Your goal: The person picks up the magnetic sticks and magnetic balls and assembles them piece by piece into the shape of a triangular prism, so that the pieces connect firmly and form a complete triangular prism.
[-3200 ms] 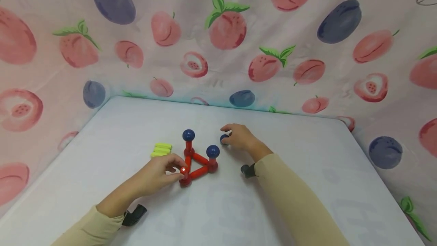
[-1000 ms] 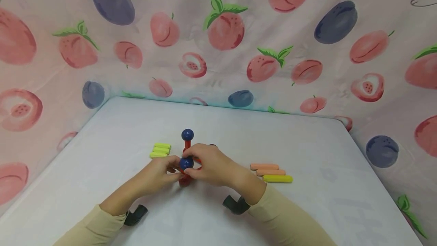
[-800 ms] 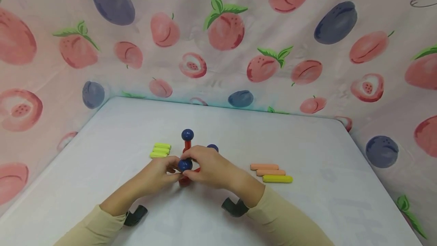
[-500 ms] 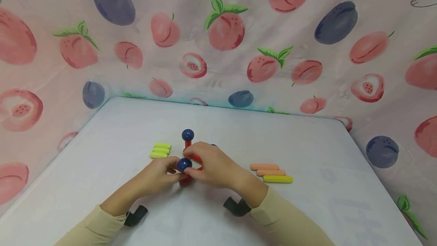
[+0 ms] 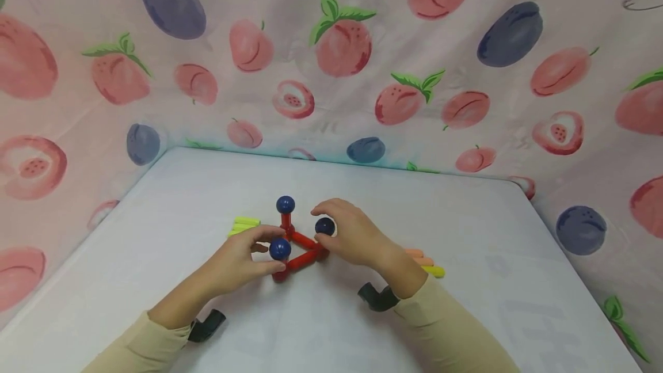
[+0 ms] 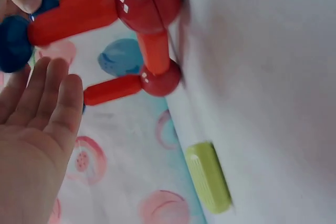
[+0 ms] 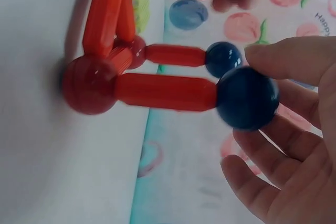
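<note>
i find the left hand (image 5: 235, 262) spread around the near blue ball (image 5: 279, 249), cannot tell whether the right hand (image 5: 359, 238) grips the right blue ball (image 5: 324, 227) — both atop upright red rods (image 7: 165, 92), best centred gently.

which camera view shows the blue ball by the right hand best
The right wrist view: there the blue ball is large, next to the right hand, with its join to the red rod visible. The head view shows it small, from above; the left wrist view shows only part of it, behind another red rod.
</note>
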Tool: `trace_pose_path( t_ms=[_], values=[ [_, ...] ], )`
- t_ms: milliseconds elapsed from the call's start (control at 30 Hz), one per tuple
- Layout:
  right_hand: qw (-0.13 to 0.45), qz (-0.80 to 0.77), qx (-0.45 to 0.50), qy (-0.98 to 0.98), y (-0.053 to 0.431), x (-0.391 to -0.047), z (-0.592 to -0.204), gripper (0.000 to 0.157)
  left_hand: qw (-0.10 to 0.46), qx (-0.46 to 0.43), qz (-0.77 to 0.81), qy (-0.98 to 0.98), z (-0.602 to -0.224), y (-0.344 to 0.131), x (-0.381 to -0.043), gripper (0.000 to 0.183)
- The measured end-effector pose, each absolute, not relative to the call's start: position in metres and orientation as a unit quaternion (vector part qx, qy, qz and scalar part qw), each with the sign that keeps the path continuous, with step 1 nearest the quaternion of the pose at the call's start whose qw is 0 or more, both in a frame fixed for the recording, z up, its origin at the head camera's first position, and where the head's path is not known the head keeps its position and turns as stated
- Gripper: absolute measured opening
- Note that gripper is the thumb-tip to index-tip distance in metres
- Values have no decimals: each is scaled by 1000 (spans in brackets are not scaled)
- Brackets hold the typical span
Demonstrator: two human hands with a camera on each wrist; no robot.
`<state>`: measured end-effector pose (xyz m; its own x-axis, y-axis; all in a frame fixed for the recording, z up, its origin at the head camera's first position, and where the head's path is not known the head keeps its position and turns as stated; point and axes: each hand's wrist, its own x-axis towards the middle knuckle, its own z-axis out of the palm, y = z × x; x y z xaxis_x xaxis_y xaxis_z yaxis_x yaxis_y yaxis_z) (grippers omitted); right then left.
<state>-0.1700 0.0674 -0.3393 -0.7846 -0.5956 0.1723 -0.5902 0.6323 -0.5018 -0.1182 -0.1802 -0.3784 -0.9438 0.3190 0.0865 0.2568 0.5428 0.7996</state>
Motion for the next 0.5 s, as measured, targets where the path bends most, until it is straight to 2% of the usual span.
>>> trace_pose_path(
  t_ms=[100, 267, 500],
  values=[
    [23, -289, -315, 904, 71, -172, -342, 43, 10, 173, 450, 876, -375, -176, -117, 54],
    [72, -314, -291, 901, 73, -175, -346, 45, -33, 180, 419, 889, -371, -175, -116, 42],
    [105, -324, -277, 899, 75, -175, -347, 46, -28, 178, 410, 894, -365, -178, -119, 40]
  ],
)
